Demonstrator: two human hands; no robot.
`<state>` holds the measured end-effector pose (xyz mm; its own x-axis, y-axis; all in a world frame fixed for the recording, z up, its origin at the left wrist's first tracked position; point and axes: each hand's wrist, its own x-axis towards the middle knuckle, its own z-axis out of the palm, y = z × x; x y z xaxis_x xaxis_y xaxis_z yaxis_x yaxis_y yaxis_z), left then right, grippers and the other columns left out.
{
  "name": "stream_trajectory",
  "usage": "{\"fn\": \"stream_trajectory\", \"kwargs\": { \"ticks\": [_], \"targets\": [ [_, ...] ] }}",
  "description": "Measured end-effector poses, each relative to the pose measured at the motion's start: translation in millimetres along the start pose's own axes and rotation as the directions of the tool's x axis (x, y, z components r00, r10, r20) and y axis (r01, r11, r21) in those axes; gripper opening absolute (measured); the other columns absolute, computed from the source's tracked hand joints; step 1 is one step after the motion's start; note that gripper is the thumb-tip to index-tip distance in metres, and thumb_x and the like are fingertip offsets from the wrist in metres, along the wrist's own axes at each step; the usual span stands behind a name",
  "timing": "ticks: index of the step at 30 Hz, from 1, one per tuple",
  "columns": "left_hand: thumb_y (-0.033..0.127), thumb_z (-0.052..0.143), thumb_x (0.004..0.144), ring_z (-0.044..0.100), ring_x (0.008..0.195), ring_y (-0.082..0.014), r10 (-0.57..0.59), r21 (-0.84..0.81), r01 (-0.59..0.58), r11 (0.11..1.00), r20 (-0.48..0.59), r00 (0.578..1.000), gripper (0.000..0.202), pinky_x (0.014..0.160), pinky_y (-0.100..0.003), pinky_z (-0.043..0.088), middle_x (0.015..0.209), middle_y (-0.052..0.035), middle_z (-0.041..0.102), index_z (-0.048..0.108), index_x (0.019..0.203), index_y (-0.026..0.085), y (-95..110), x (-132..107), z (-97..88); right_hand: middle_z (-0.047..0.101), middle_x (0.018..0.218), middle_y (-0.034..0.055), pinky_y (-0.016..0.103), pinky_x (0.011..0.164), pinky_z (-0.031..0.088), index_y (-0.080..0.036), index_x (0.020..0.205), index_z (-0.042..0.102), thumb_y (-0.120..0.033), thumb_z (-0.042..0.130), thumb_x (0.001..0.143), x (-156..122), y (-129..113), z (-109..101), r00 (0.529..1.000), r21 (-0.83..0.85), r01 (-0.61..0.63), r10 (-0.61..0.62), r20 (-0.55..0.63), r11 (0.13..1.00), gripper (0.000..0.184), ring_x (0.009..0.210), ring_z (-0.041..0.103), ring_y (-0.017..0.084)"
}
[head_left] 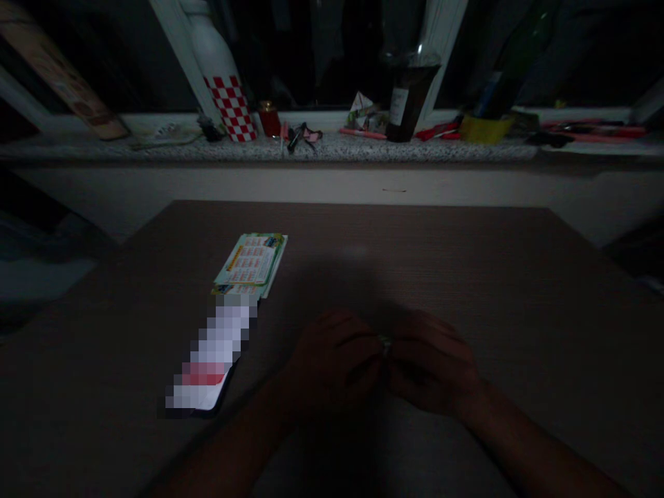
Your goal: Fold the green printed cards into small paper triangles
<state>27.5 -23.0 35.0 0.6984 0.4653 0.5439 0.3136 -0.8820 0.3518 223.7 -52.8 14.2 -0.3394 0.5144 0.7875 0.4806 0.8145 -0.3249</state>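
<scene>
My left hand (337,363) and my right hand (433,363) meet above the dark table (467,256), fingers curled and their tips almost touching. Between the fingertips shows a tiny pale greenish thing (384,342); most of it is hidden and its kind is too dark to make out. Left of my hands lies a phone (210,398) with a lit screen, blurred by blocks. Just beyond the phone, touching or nearly touching its far end, is a small stack of pocket calendar cards (252,259) with green edges.
A granite windowsill (181,149) runs behind the table. On it stand a red-and-white checkered bottle (228,97), a small red jar (269,119), a dark labelled bottle (407,100), a yellow pot (485,129) and several pens (596,129).
</scene>
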Motion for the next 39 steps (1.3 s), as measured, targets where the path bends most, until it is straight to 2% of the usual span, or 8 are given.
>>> {"fn": "stream_trajectory", "kwargs": {
  "ticks": [6, 12, 19, 26, 33, 35, 37, 39],
  "targets": [
    [0.018, 0.056, 0.085, 0.053, 0.070, -0.0143, 0.085, 0.051, -0.085, 0.995, -0.007, 0.996, 0.009, 0.067, -0.029, 0.043, 0.077, -0.0028, 0.062, 0.058, 0.077, 0.016, -1.6, -0.1, 3.2, 0.062, 0.072, 0.0028, 0.034, 0.062, 0.051, -0.019, 0.082, 0.058, -0.008, 0.068, 0.068, -1.2, 1.0, 3.1, 0.999, -0.013, 0.028, -0.028, 0.019, 1.000, 0.020, 0.068, 0.060, 0.018],
    [0.021, 0.057, 0.087, 0.052, 0.067, -0.0117, 0.139, -0.017, -0.140, 0.990, -0.063, 0.988, 0.011, 0.064, -0.025, 0.043, 0.073, -0.0007, 0.059, 0.056, 0.077, 0.017, -3.9, -4.6, 10.0, 0.060, 0.069, 0.0027, 0.033, 0.057, 0.046, -0.019, 0.082, 0.056, -0.006, 0.066, 0.066, -0.5, -0.5, 4.5, 0.999, 0.029, -0.001, 0.000, 0.032, 1.000, 0.024, 0.062, 0.054, 0.016],
    [0.016, 0.058, 0.084, 0.058, 0.070, -0.0120, 0.131, -0.001, -0.132, 0.991, -0.139, 0.982, 0.002, 0.067, -0.025, 0.048, 0.076, -0.0012, 0.065, 0.058, 0.083, 0.018, 0.4, -3.3, 4.5, 0.057, 0.066, 0.0025, 0.033, 0.058, 0.045, -0.019, 0.082, 0.054, -0.004, 0.064, 0.065, -0.4, 3.4, -0.4, 0.998, 0.066, -0.051, 0.048, 0.042, 0.997, 0.025, 0.062, 0.054, 0.017],
    [0.012, 0.058, 0.080, 0.061, 0.067, -0.0117, 0.097, 0.033, -0.092, 0.995, -0.170, 0.981, 0.007, 0.066, -0.023, 0.051, 0.072, -0.0004, 0.067, 0.058, 0.079, 0.019, 5.1, 0.7, -5.9, 0.056, 0.067, 0.0027, 0.031, 0.057, 0.045, -0.020, 0.084, 0.054, -0.004, 0.063, 0.066, -3.0, 11.5, -5.3, 0.993, 0.063, -0.110, 0.108, 0.043, 0.992, 0.026, 0.063, 0.053, 0.017],
    [0.008, 0.061, 0.074, 0.062, 0.067, -0.0106, -0.062, -0.002, 0.064, 0.998, -0.273, 0.960, 0.013, 0.061, -0.020, 0.051, 0.074, 0.0002, 0.064, 0.059, 0.079, 0.019, 2.4, -1.4, -25.5, 0.052, 0.066, 0.0010, 0.026, 0.052, 0.039, -0.020, 0.072, 0.051, -0.003, 0.061, 0.070, -5.4, 23.5, -19.2, 0.964, -0.039, -0.264, 0.264, -0.024, 0.964, 0.019, 0.058, 0.050, 0.014],
    [0.009, 0.062, 0.074, 0.062, 0.067, -0.0103, -0.109, -0.072, 0.093, 0.993, -0.279, 0.954, 0.012, 0.060, -0.019, 0.050, 0.076, 0.0003, 0.065, 0.060, 0.081, 0.019, 0.3, -2.4, -23.0, 0.052, 0.066, 0.0008, 0.026, 0.053, 0.040, -0.020, 0.072, 0.051, -0.004, 0.060, 0.071, -6.3, 23.3, -18.1, 0.958, -0.019, -0.286, 0.286, -0.017, 0.958, 0.019, 0.059, 0.051, 0.014],
    [0.010, 0.063, 0.075, 0.062, 0.067, -0.0108, -0.222, -0.166, 0.184, 0.969, -0.245, 0.944, 0.012, 0.061, -0.020, 0.050, 0.077, 0.0003, 0.065, 0.062, 0.081, 0.020, -0.7, -3.4, -15.7, 0.054, 0.068, 0.0006, 0.026, 0.055, 0.041, -0.020, 0.075, 0.053, -0.005, 0.060, 0.071, -6.6, 20.5, -13.8, 0.951, 0.028, -0.309, 0.308, 0.015, 0.951, 0.018, 0.061, 0.052, 0.014],
    [0.013, 0.063, 0.076, 0.062, 0.068, -0.0119, -0.368, -0.274, 0.300, 0.914, -0.245, 0.897, 0.007, 0.062, -0.022, 0.050, 0.077, 0.0002, 0.066, 0.063, 0.079, 0.020, -0.9, -3.9, -6.7, 0.057, 0.073, 0.0014, 0.027, 0.058, 0.044, -0.020, 0.081, 0.054, -0.006, 0.061, 0.073, -7.1, 16.8, -8.5, 0.931, 0.076, -0.365, 0.362, 0.048, 0.928, 0.017, 0.066, 0.055, 0.015]
  ]
}}
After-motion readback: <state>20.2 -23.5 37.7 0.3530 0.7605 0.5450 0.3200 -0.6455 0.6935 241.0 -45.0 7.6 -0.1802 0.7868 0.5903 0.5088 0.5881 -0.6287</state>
